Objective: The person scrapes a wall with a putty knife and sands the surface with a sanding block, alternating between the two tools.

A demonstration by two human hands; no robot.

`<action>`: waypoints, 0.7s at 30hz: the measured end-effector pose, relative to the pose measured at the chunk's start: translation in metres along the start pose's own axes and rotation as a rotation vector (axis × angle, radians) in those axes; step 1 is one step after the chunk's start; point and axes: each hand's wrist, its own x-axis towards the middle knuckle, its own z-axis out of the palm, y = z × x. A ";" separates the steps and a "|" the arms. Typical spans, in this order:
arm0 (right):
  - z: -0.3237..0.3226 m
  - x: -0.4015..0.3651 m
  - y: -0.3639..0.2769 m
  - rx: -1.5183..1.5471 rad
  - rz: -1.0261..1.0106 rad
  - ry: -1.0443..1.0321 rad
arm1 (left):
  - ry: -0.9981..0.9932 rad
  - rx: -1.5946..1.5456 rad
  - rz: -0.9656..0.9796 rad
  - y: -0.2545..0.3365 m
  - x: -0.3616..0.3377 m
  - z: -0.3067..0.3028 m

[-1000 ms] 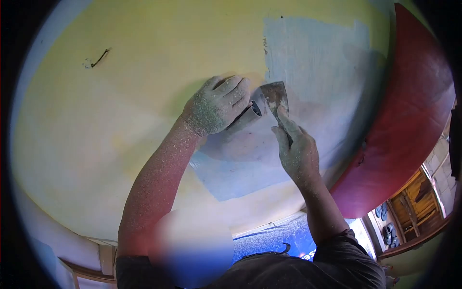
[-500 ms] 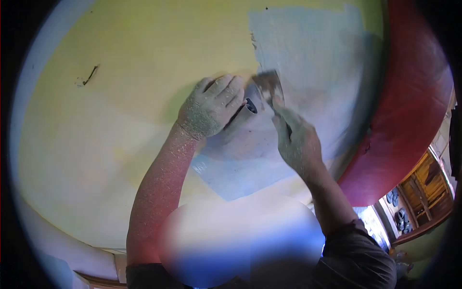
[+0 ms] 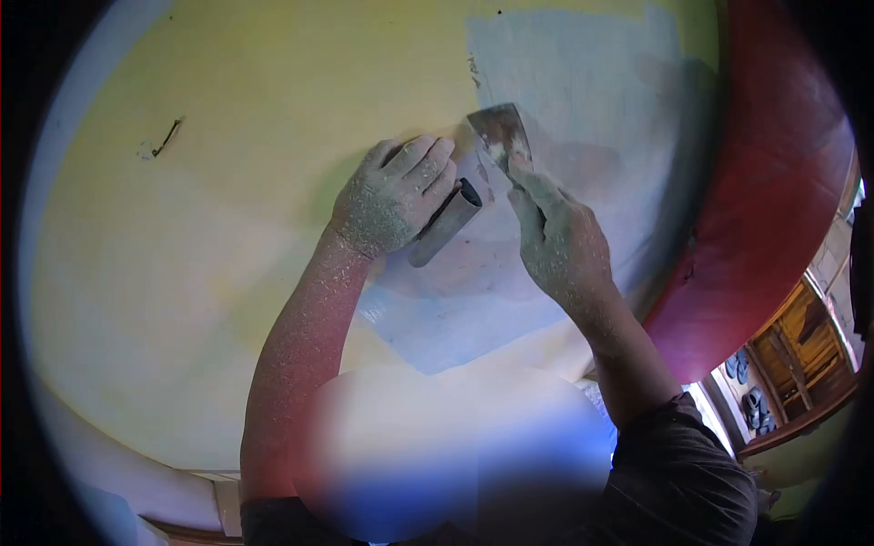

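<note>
**Holding a scraper [image 3: 500,130] before a yellowish wall [image 3: 228,227]**

The right hand [image 3: 566,241] closes around the scraper's handle, its blade near the left edge of a bluish patch [image 3: 583,82]. The left hand [image 3: 387,196] has bent fingers; a grey tube [image 3: 446,229] lies along its thumb side, whether gripped I cannot tell. A red surface [image 3: 774,200] curves at right.

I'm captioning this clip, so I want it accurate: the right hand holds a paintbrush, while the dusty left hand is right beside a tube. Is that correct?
Not quite: the right hand holds a scraper, not a paintbrush. The head view shows its broad, flat blade. The dusty left hand is right beside a tube, as you say.
</note>
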 end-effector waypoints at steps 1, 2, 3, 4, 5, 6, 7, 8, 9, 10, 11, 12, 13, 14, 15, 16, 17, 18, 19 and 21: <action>0.002 -0.012 0.004 0.003 0.006 -0.017 | 0.015 -0.003 -0.011 0.001 -0.001 0.001; 0.005 -0.021 0.007 0.003 0.015 -0.030 | 0.030 -0.005 -0.020 0.004 -0.001 0.003; 0.007 -0.029 0.009 0.003 0.025 -0.043 | 0.046 -0.003 -0.026 0.003 0.000 0.005; 0.011 -0.035 0.011 0.002 0.040 -0.051 | 0.047 0.005 -0.023 0.001 -0.001 0.004; 0.013 -0.039 0.011 0.000 0.061 -0.060 | 0.047 0.007 -0.016 0.000 -0.002 0.004; 0.012 -0.033 0.010 -0.009 0.033 -0.032 | 0.048 0.005 -0.008 0.001 -0.001 0.004; 0.010 -0.020 0.006 -0.021 0.005 -0.005 | 0.036 0.011 -0.002 -0.001 -0.001 0.005; 0.006 -0.012 0.002 -0.026 0.002 0.003 | 0.022 0.013 0.002 -0.002 -0.001 0.003; 0.002 -0.005 -0.003 -0.031 0.000 0.012 | 0.009 0.015 0.007 -0.002 -0.002 0.003; -0.002 0.001 -0.009 -0.026 0.018 0.008 | 0.006 0.008 0.005 0.000 -0.001 0.002; -0.004 0.006 -0.013 -0.020 0.029 0.010 | 0.006 0.008 0.002 0.000 -0.001 0.000; -0.003 0.001 -0.011 -0.030 0.028 -0.004 | 0.008 0.008 -0.002 -0.001 0.000 0.000; 0.000 -0.012 -0.005 -0.042 0.027 -0.024 | 0.024 0.002 -0.012 0.001 -0.001 0.001; 0.004 -0.025 0.001 -0.053 0.023 -0.041 | 0.042 -0.002 -0.021 0.003 -0.001 0.004; 0.009 -0.036 0.002 -0.050 0.057 -0.072 | 0.059 -0.002 -0.029 0.003 0.000 0.006; 0.011 -0.035 0.006 -0.046 0.056 -0.070 | 0.063 0.005 -0.027 0.002 -0.001 0.007; 0.013 -0.033 0.008 -0.041 0.057 -0.068 | 0.065 0.013 -0.022 0.001 -0.002 0.007; 0.012 -0.027 0.004 -0.034 0.055 -0.046 | 0.064 0.015 -0.016 0.001 -0.003 0.007; 0.012 -0.021 0.001 -0.028 0.053 -0.024 | 0.048 0.016 -0.009 0.001 -0.003 0.005; 0.009 0.000 -0.004 -0.054 0.049 -0.019 | 0.027 0.013 0.009 -0.001 -0.001 0.001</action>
